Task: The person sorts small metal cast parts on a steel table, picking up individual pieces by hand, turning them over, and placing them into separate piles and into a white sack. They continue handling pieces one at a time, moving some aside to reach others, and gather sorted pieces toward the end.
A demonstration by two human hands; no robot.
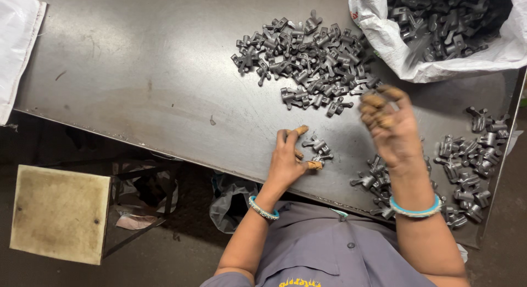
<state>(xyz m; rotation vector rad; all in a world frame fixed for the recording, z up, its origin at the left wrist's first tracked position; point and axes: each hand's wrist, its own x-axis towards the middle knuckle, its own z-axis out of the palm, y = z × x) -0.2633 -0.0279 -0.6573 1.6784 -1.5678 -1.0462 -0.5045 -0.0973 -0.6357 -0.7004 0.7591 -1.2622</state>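
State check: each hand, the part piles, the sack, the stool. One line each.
left hand: resting on table, fingers around a few small metal parts
right hand: raised above table, blurred, grasp unclear
big pile: loose, spread on table
right-edge pile: loose
white sack: open, holds parts
stool: unoccupied, beside the table

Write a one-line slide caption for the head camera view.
Left hand touches a few small grey metal parts on a steel table; right hand hovers near the large pile.
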